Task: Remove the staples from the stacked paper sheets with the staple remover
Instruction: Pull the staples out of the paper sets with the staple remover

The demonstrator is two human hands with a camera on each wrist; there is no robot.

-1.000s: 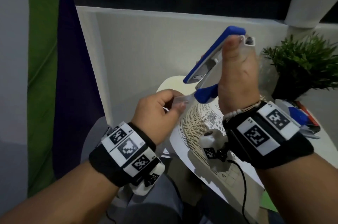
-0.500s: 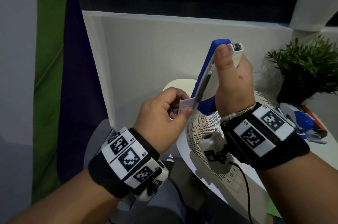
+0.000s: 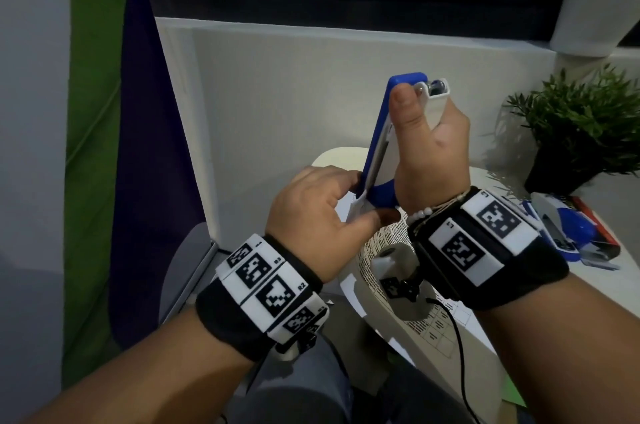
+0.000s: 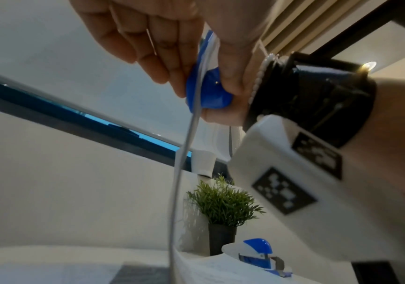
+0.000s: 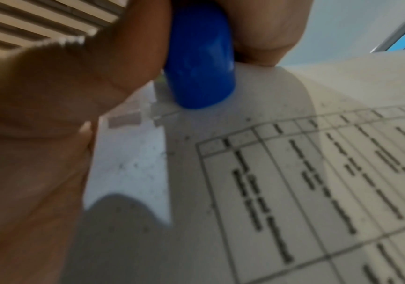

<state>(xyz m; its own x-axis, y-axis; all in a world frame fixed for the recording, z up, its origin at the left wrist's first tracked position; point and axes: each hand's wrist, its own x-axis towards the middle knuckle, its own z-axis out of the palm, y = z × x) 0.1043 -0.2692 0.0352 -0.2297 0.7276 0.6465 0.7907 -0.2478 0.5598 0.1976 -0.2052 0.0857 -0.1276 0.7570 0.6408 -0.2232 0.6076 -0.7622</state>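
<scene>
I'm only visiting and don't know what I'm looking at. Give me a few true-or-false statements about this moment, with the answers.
1. The right hand grips a blue and white staple remover, held nearly upright. True.
2. The left hand lies flat on the table. False: it pinches a corner of the paper sheets, right by the tool's lower end.
3. The paper sheets are blank. False: the right wrist view shows printed text and a ruled grid on them.
4. A potted green plant stands on the table, to the person's right. True.
</scene>
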